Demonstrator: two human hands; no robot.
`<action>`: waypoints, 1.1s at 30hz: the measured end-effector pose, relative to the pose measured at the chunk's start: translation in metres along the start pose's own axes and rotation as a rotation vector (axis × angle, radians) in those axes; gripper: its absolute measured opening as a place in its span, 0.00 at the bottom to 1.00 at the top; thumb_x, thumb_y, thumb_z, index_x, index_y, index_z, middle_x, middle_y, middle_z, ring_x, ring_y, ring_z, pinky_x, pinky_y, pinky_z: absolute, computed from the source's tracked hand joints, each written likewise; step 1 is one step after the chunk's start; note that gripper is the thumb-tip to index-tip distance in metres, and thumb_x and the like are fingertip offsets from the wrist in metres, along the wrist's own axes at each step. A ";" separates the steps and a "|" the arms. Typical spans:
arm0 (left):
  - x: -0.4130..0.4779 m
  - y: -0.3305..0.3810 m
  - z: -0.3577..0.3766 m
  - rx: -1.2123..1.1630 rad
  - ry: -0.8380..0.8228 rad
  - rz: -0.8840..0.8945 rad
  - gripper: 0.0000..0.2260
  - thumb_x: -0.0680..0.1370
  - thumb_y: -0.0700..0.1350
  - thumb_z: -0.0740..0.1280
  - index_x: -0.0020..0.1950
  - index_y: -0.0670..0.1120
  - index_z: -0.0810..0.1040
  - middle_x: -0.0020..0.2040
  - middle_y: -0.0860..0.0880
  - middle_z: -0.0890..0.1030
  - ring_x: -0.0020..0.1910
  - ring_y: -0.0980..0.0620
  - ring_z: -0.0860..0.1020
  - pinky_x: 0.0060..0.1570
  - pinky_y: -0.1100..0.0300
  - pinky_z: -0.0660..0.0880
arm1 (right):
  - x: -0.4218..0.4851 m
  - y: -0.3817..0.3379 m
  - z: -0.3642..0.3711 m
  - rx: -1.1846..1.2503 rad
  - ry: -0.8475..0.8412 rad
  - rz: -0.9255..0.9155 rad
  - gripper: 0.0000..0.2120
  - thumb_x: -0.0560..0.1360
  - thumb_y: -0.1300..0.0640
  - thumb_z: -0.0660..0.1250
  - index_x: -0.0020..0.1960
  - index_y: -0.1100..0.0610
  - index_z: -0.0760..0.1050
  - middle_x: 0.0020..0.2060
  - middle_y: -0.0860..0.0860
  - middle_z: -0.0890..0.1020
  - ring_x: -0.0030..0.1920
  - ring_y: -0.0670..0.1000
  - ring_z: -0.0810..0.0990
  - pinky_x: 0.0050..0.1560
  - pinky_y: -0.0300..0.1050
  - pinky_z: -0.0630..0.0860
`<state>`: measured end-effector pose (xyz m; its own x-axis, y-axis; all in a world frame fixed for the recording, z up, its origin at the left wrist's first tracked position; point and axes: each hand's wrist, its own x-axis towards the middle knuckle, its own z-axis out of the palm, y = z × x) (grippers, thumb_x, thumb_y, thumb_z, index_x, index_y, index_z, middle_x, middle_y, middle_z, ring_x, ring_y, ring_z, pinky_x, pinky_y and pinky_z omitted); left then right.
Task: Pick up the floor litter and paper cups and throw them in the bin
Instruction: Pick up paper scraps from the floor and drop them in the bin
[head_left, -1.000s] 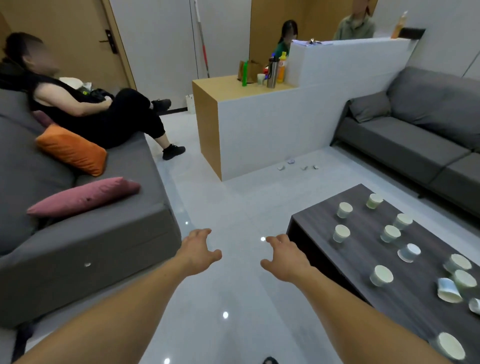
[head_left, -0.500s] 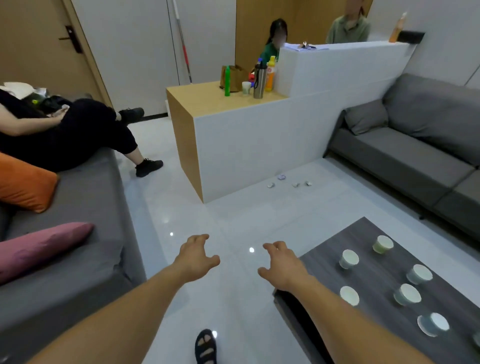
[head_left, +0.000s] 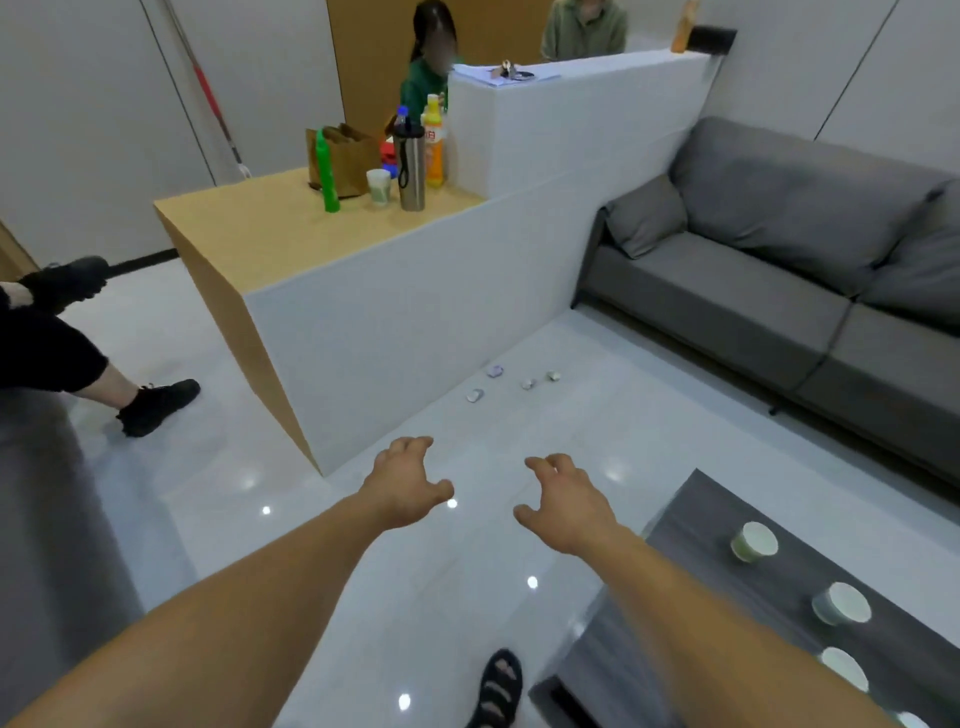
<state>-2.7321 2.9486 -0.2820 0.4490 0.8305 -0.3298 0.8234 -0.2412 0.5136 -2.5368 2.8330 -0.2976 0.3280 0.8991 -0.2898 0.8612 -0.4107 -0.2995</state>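
Litter (head_left: 528, 384) by the counter (head_left: 415, 332) looks light and crumpled, fit for a fingertip pinch, while left hand (head_left: 408, 483) and right hand (head_left: 566, 501) hang half-open, holding nothing.

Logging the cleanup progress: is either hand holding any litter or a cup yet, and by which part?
Nothing is held. The left hand and right hand are both empty, fingers spread above the floor.

- The floor (head_left: 597, 431) is bare from the left hand (head_left: 405, 488) and right hand (head_left: 566, 504) up to the 4 litter pieces (head_left: 475, 396).
- The tall white bench (head_left: 415, 322) stands just behind those pieces and closes the left side.
- The grey sofa (head_left: 727, 291) closes the right side.
- The dark low bench (head_left: 701, 525) with paper cups (head_left: 754, 541) fills the lower right.
- A seated person's foot (head_left: 156, 405) is far left, well apart.
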 end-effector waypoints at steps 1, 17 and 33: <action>0.023 0.008 -0.002 0.014 -0.011 0.009 0.34 0.74 0.54 0.66 0.76 0.50 0.57 0.76 0.48 0.57 0.74 0.46 0.56 0.69 0.48 0.64 | 0.022 0.006 -0.005 0.002 -0.001 0.009 0.34 0.76 0.42 0.63 0.77 0.48 0.56 0.73 0.51 0.59 0.69 0.55 0.65 0.61 0.51 0.72; 0.315 0.130 -0.036 0.119 -0.129 0.006 0.34 0.75 0.56 0.66 0.77 0.48 0.57 0.76 0.46 0.59 0.74 0.45 0.57 0.70 0.51 0.60 | 0.295 0.111 -0.124 0.077 -0.014 0.081 0.34 0.75 0.42 0.64 0.77 0.48 0.55 0.73 0.51 0.60 0.70 0.55 0.63 0.64 0.51 0.70; 0.618 0.328 -0.001 0.169 -0.294 0.196 0.34 0.74 0.56 0.66 0.77 0.49 0.58 0.75 0.46 0.61 0.73 0.45 0.61 0.70 0.47 0.62 | 0.485 0.294 -0.227 0.121 0.034 0.381 0.35 0.75 0.41 0.65 0.77 0.47 0.56 0.73 0.49 0.60 0.69 0.53 0.66 0.64 0.49 0.71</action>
<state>-2.1849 3.3833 -0.3170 0.6633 0.5868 -0.4644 0.7469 -0.4804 0.4598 -2.0370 3.1825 -0.3199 0.6296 0.6823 -0.3717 0.6237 -0.7291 -0.2819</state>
